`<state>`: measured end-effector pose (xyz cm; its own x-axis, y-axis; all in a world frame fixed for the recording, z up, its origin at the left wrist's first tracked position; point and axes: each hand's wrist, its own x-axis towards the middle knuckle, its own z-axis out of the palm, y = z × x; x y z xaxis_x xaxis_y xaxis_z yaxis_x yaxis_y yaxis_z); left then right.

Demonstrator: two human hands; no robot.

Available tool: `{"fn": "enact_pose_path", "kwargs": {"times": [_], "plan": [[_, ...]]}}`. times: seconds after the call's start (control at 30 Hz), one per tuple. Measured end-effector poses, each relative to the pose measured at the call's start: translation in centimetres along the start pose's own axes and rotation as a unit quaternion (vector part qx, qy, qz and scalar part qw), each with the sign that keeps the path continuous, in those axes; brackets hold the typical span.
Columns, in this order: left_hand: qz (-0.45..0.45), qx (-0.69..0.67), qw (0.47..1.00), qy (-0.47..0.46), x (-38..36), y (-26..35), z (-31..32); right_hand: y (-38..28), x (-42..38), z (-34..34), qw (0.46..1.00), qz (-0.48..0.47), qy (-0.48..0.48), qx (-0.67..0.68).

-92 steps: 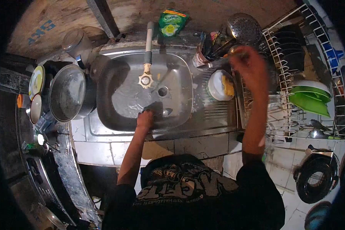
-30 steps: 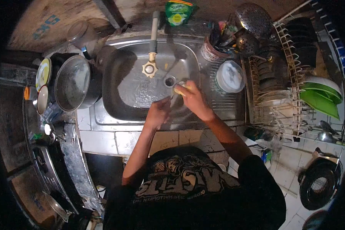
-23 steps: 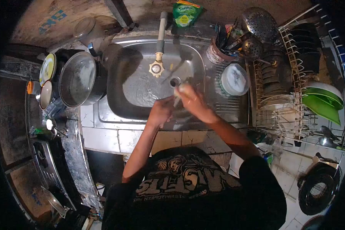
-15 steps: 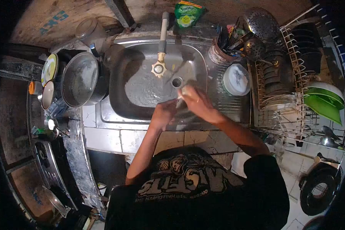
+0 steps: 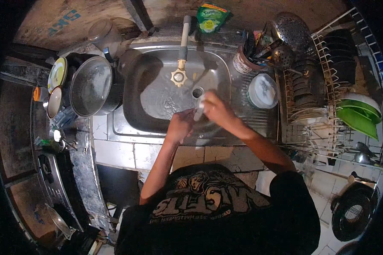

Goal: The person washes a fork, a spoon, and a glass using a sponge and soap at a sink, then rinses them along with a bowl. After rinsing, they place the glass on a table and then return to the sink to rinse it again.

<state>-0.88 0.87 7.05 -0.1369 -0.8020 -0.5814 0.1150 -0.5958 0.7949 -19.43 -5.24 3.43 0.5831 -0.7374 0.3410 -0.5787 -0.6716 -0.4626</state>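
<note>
Though blurry, utensil [image 5: 198,110] between left fingers [image 5: 186,117] and right fingers [image 5: 210,100]

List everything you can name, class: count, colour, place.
sink: one, grey, centre
faucet: one, cream, over sink
Sunlight pouch: one, green, back
jar: one, clear, back left
cooking pot: one, grey, left
plate: one, yellow-white, far left
bowl: one, cream, left
utensil holder: one, brownish, back right
strainers: two, silver, back right
plastic tub: one, white, drainboard
dish rack: uncertain, whitish, right
racked dishes: uncountable, mixed, right
stove: one, black, lower left
round object: one, black, lower right
blurred item: one, whitish, between hands
T-shirt: one, black, bottom
left hand: one, bare, over sink
right hand: one, bare, over sink
</note>
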Motion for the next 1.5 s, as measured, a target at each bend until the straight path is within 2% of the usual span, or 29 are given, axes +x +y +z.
{"fn": "enact_pose_path", "kwargs": {"times": [0.07,0.17,0.23,0.27,0.33,0.37,0.4,0.47,0.53,0.6,0.67,0.7,0.73,0.83,0.9,0.97,1.0,1.07,1.13,1.17,1.2,1.23,1.27,1.3,1.33,1.37,1.43,1.47,1.5], "plan": [[0.01,-0.005,1.0,-0.007,0.2,-0.1,-0.4,-1.3,0.4,-0.7,0.999,-0.001,-0.013,-0.037],[0.0,0.001,1.0,-0.005,-0.7,1.3,0.0,0.1,0.9,-0.2,0.998,0.018,0.057,0.004],[-0.016,0.016,1.0,0.009,-0.8,1.6,-0.1,-1.1,0.2,-0.2,0.962,0.195,-0.028,0.188],[0.006,0.04,0.999,0.011,-0.4,0.4,-0.3,0.3,0.2,-0.6,0.962,0.195,-0.026,0.189],[0.029,0.063,0.998,0.015,1.0,-2.5,-0.7,4.8,0.8,-2.3,0.997,0.063,0.024,0.021],[0.162,0.212,0.958,0.102,1.8,-3.7,-0.7,4.8,1.5,-2.9,0.998,0.061,0.024,0.021],[0.284,0.352,0.873,0.183,2.4,-5.0,-0.6,4.7,1.9,-3.6,0.991,0.114,0.054,0.033],[0.273,0.344,0.874,0.207,1.6,-3.5,0.3,3.9,2.7,-4.6,0.981,0.167,0.088,0.043],[0.259,0.337,0.876,0.227,1.1,-2.5,0.8,1.6,2.4,-4.3,0.911,0.27,0.002,0.312],[0.272,0.253,0.908,0.192,1.1,-2.0,0.8,-0.8,2.4,-3.2,0.914,0.271,0.002,0.303],[0.278,0.235,0.915,0.174,1.1,-1.9,0.5,-1.6,2.2,-2.2,0.976,0.123,0.071,0.167],[0.285,0.214,0.921,0.159,1.1,-1.8,0.4,-1.2,2.2,-1.4,0.956,0.172,0.098,0.218],[0.284,0.214,0.921,0.159,0.7,-1.4,0.5,-1.3,2.1,-1.2,0.955,0.172,0.097,0.219],[0.292,0.256,0.909,0.149,-0.5,-0.4,0.6,-2.6,2.1,-1.3,0.989,0.055,0.093,0.104],[0.243,0.215,0.938,0.126,-0.9,-0.5,0.7,-1.1,2.8,-1.0,0.981,0.108,0.106,0.122],[0.265,0.221,0.928,0.139,-0.7,-1.2,0.7,-1.4,2.8,-0.9,0.965,0.175,0.14,0.138],[0.293,0.223,0.915,0.163,-0.2,-1.1,0.7,-1.8,2.8,-0.9,0.966,0.17,0.141,0.136],[0.269,0.22,0.924,0.159,-0.5,-0.6,0.4,-3.8,2.2,-1.2,0.986,0.045,0.127,0.1],[0.235,0.218,0.936,0.145,-1.0,-1.1,0.4,0.0,1.5,-0.3,0.988,0.068,0.102,0.097],[0.255,0.198,0.937,0.135,-0.9,-1.2,0.6,1.9,1.3,0.1,0.942,0.212,0.085,0.245],[0.278,0.177,0.936,0.127,-0.6,-1.0,0.7,3.7,0.7,1.0,0.856,0.343,0.067,0.382],[0.282,0.177,0.934,0.127,-0.1,-0.9,0.8,5.8,-0.5,3.4,0.805,0.423,0.105,0.403],[0.299,0.187,0.925,0.144,0.6,-1.0,1.1,5.0,-0.1,3.0,0.807,0.419,0.105,0.403],[0.312,0.198,0.916,0.16,1.0,-1.4,1.3,3.5,-0.6,2.9,0.636,0.473,0.117,0.598],[0.31,0.198,0.916,0.16,1.4,-1.9,1.6,2.2,-0.8,3.0,0.419,0.495,0.123,0.751],[0.304,0.187,0.921,0.157,2.0,-2.3,1.9,2.4,-1.3,5.3,0.644,0.393,0.124,0.644],[0.298,0.178,0.926,0.151,3.1,-3.1,2.1,1.3,-2.1,7.2,0.66,0.382,0.122,0.635],[0.232,0.141,0.951,0.147,3.6,-3.6,1.9,-0.1,-1.7,6.6,0.676,0.371,0.12,0.625],[0.166,0.103,0.971,0.141,4.0,-3.7,1.8,-1.4,0.7,3.4,0.529,0.517,0.108,0.665]]}}
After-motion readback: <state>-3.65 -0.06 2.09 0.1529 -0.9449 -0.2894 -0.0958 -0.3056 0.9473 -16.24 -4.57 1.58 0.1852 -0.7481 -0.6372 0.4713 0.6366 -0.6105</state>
